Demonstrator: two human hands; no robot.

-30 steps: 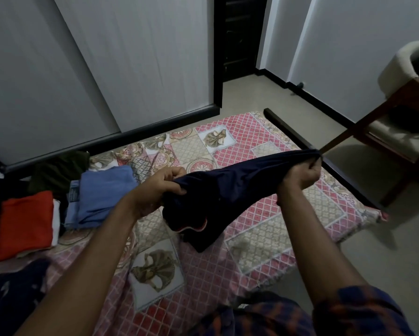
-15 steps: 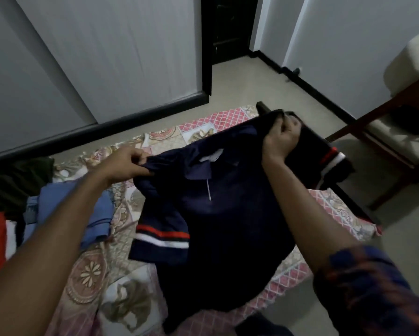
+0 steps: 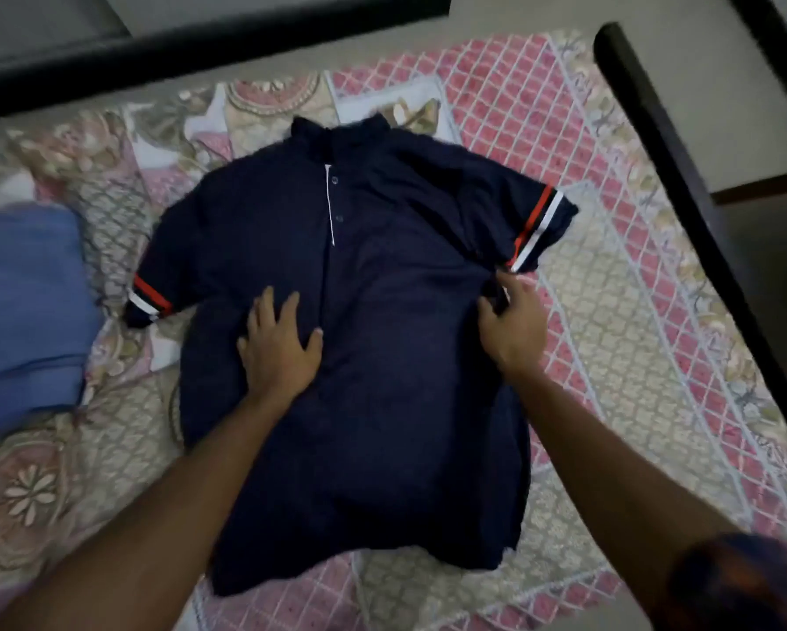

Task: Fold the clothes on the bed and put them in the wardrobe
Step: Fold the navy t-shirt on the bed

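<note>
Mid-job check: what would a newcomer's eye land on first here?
A navy polo shirt lies spread face up in the middle of the patterned bedspread, red and white stripes on both sleeves. The left hand presses flat on its front; the right hand pinches fabric under one sleeve. A folded blue garment lies at far left.

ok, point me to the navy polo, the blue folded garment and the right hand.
navy polo (image 3: pixel 382 425): head view, lower front panel.
blue folded garment (image 3: pixel 22 321): head view, middle of its top face.
right hand (image 3: pixel 514 330): head view, back of the hand.
</note>
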